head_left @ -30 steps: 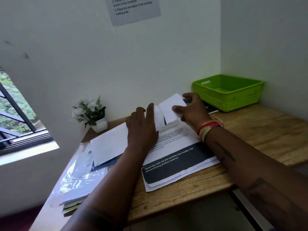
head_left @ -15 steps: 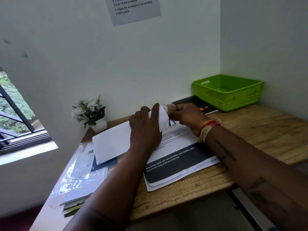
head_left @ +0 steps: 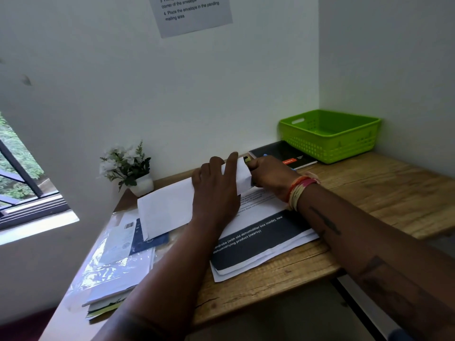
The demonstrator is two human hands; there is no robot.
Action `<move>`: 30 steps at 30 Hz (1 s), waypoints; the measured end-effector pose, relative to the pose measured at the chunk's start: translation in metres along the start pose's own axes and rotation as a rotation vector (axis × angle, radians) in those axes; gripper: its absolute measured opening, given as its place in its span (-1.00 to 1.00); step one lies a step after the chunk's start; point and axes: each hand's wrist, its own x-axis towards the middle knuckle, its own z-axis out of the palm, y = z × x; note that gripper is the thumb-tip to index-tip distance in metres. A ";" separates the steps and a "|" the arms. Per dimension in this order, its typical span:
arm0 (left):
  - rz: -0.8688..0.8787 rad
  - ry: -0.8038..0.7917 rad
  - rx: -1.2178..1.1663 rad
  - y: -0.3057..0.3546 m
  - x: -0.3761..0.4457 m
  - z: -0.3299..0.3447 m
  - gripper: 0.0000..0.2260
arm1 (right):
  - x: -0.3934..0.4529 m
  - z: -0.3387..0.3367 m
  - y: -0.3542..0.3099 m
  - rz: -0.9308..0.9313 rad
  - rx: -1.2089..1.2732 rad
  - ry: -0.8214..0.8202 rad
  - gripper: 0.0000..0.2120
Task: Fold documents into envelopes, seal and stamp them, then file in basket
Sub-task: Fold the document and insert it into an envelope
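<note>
White paper envelope (head_left: 170, 207) lies flat on the wooden desk (head_left: 384, 193), over printed documents (head_left: 261, 239). Left hand (head_left: 216, 190) presses it with straight fingers; right hand (head_left: 269, 177) curls round its right end. Green plastic basket (head_left: 330, 136) sits well apart.
</note>
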 end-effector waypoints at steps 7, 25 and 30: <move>-0.002 0.004 -0.020 0.004 0.001 -0.002 -0.27 | 0.000 -0.001 0.000 0.008 0.169 0.032 -0.76; -0.063 -0.287 -0.304 -0.002 -0.009 0.023 -0.30 | -0.006 -0.005 0.004 0.244 -0.015 0.138 -0.77; -0.036 -0.491 -0.363 -0.001 -0.009 0.024 -0.19 | -0.004 -0.006 0.005 0.281 -0.256 0.166 -0.84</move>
